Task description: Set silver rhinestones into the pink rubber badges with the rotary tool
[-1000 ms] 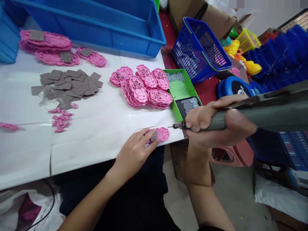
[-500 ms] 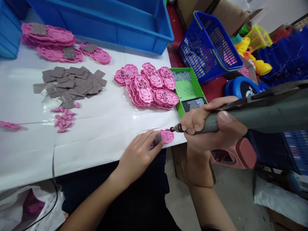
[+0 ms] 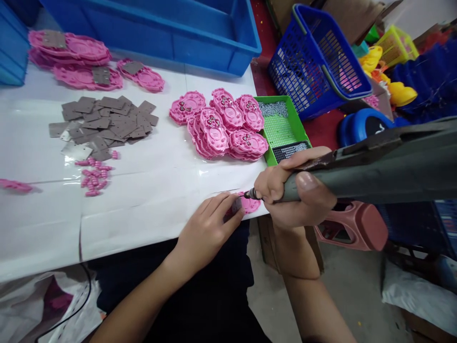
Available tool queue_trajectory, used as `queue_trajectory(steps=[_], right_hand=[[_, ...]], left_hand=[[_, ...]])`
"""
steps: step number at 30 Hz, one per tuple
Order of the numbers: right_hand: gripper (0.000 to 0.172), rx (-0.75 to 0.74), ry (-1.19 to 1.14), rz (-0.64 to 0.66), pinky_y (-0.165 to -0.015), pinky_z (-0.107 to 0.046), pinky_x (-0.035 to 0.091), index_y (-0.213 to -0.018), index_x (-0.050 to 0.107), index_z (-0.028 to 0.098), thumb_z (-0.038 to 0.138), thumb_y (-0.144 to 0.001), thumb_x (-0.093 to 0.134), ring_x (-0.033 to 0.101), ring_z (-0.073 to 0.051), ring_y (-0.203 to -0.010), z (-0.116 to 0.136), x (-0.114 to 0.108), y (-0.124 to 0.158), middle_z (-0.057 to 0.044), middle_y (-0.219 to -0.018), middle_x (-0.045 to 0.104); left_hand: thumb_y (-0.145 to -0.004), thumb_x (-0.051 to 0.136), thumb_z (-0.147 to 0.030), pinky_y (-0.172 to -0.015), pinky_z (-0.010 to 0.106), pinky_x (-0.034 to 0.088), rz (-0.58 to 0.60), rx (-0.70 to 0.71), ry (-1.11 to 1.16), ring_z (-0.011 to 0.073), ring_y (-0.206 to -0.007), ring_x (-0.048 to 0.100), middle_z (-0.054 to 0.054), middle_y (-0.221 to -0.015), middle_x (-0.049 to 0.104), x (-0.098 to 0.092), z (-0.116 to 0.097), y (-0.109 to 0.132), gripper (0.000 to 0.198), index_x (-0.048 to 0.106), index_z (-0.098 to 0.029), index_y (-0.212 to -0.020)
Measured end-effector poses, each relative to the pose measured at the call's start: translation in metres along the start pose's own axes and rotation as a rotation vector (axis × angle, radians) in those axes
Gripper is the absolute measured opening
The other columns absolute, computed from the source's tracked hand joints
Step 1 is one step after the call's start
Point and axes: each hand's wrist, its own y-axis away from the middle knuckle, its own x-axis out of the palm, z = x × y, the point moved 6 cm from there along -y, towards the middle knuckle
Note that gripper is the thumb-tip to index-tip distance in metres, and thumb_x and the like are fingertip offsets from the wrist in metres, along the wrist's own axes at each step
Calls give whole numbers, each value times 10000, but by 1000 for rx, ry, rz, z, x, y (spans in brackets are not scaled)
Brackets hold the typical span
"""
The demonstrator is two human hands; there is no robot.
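At the near right corner of the white table (image 3: 150,233), we are pressing a pink piece (image 3: 252,204) down with the left hand (image 3: 203,226), thumb and fingers pinching the end that is bearing a gray plate (image 3: 236,205). Our right hand (image 3: 293,190) is wrapping firmly round a power driver (image 3: 385,174), its bit reaching the piece close by the plate; we cannot tell whether a screw is sitting under it. We are judging this piece to be partway through. Toward the table's far left corner, pink pieces with plates (image 3: 84,46) are lying stacked, probably done. Nearer the right edge, pink pieces without plates (image 3: 216,136) are showing shiny metal parts, so much seems to be remaining. Loose plates (image 3: 107,121) are lying heaped toward the left edge, and what look like screws (image 3: 273,109) are filling part of the green tray (image 3: 278,131) at the right edge.
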Motion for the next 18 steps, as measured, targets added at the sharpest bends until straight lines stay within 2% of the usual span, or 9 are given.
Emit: queue_trajectory(steps=[3,7,12,15,18], right_hand=[[87,16,26,12,-345,-285,379,-882,607,312,371,-931,649,355,-129,-305,-2,1,0,107,-460,456],[174,64,86,0,-333,-307,352,-899,587,323,460,-899,694,325,-137,-294,-8,1,-2,104,-449,438],[185,61,83,-3,-343,-298,323,-890,584,311,457,-906,696,318,-125,-303,-10,0,-3,99,-452,430],[227,112,85,35,-350,-300,334,-889,571,311,485,-901,717,321,-125,-308,-15,3,-2,105,-455,418],[194,106,50,88,-321,-297,293,-904,589,314,462,-897,714,291,-123,-291,-16,9,-2,109,-449,405]], left_hand=[[-1078,521,-147,-980,480,636,2,-4,-5,314,-1273,674,200,-1331,696,0,0,1,249,708,-137,-1242],[-1080,519,-157,-991,480,631,5,-2,-4,316,-1277,670,200,-1329,695,0,0,0,248,704,-130,-1243],[-1079,507,-150,-970,465,634,-1,-1,-10,318,-1264,674,204,-1313,700,-1,-1,-2,251,705,-127,-1233],[-1081,497,-150,-966,472,631,-2,-2,-11,319,-1260,673,204,-1306,703,0,-2,-2,258,701,-130,-1238],[-1083,490,-156,-960,470,628,-3,-6,-12,317,-1249,673,203,-1296,704,0,-1,-1,263,699,-130,-1242]])
